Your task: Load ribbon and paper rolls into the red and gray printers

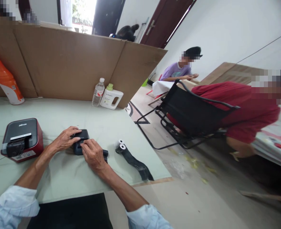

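Left of centre in the frame, we have both hands on a small black device (80, 143) that lies on the pale green tabletop (130, 122). Our left forearm (36, 167) slants up from the lower left, and the left hand (67, 139) lies palm down over the device's upper-left side, its thumb parted from the fingers and laid across the top; we cannot tell whether they grip it. Our right forearm (123, 187) rises from the bottom centre, bringing the right hand (94, 155) to the device's right side. Its fingers are bent and bunched together, tips on the device, though we cannot tell whether they pinch anything. To the right of that hand lie two white-cored rolls (122, 146) with a black strip (139, 167) trailing toward the table edge.
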The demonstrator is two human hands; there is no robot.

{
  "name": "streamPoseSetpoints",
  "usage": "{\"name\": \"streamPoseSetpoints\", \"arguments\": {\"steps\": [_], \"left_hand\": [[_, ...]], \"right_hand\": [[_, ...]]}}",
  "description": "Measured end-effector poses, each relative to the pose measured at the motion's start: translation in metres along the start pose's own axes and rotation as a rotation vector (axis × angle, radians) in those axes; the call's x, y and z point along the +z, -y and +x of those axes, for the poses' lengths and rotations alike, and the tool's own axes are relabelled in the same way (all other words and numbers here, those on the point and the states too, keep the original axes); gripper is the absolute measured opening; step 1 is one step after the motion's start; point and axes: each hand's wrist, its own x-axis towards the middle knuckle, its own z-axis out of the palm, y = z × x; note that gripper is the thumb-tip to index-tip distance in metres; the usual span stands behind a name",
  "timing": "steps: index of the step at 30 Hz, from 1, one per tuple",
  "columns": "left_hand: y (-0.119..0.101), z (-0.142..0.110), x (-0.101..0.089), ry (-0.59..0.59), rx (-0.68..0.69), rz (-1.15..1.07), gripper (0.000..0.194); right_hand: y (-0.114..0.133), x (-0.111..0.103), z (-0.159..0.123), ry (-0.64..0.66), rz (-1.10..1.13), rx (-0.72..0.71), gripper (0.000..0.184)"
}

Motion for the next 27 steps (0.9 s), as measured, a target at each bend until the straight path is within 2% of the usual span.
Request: {"name": "streamPoseSetpoints", "arguments": {"steps": [8,14,19,27], "left_hand": [[-0.001,-0.004,0.013,-0.073,-0.096,0.012,0.04],[-0.002,-0.006,0.021,-0.122,-0.172,-0.026,0.041],[-0.001,-0.008,0.023,-0.157,-0.19,-0.067,0.041],[0.001,-0.002,0.029,-0.169,-0.204,-0.07,0.04]], "right_hand": [[-0.003,-0.012,0.004,0.03,0.067,-0.037,0.024],[-0.018,-0.019,0.008,-0.046,0.165,0.171,0.032],[-0.024,-0.018,0.007,0.069,0.172,0.188,0.034],[-0.018,-0.015,0.004,0.096,0.174,0.26,0.036]]}}
